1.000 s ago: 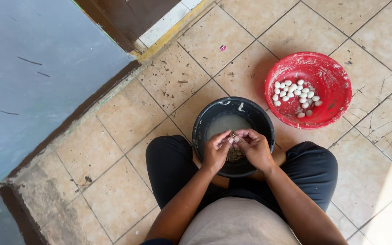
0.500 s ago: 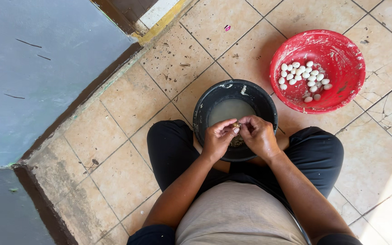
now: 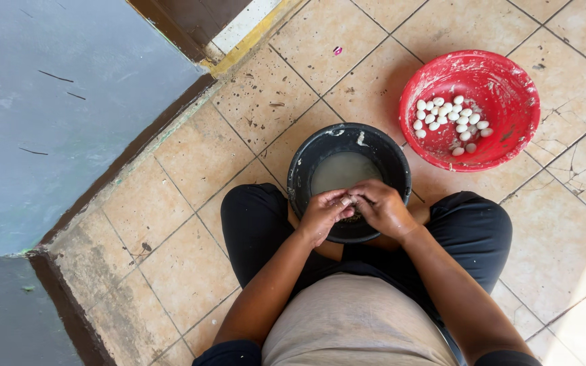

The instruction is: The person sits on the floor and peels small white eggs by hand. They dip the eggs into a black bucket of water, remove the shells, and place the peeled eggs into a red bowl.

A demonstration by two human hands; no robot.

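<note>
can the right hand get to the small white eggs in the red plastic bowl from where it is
Probably yes: the right hand is over the black bucket, and the small white eggs lie uncovered in the red plastic bowl on its side, nothing between.

Your left hand (image 3: pixel 321 215) and right hand (image 3: pixel 382 209) meet over the near rim of the black bucket (image 3: pixel 306 163) of cloudy water, fingers (image 3: pixel 344 200) pinching a small item. The red basin (image 3: pixel 510 88) of white eggs (image 3: pixel 450 120) sits just beside it on the tiled floor (image 3: pixel 191 169).

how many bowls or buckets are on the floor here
2: a black bucket of cloudy water between the person's knees, under both hands, and a red bowl of small white eggs to its right.
</note>
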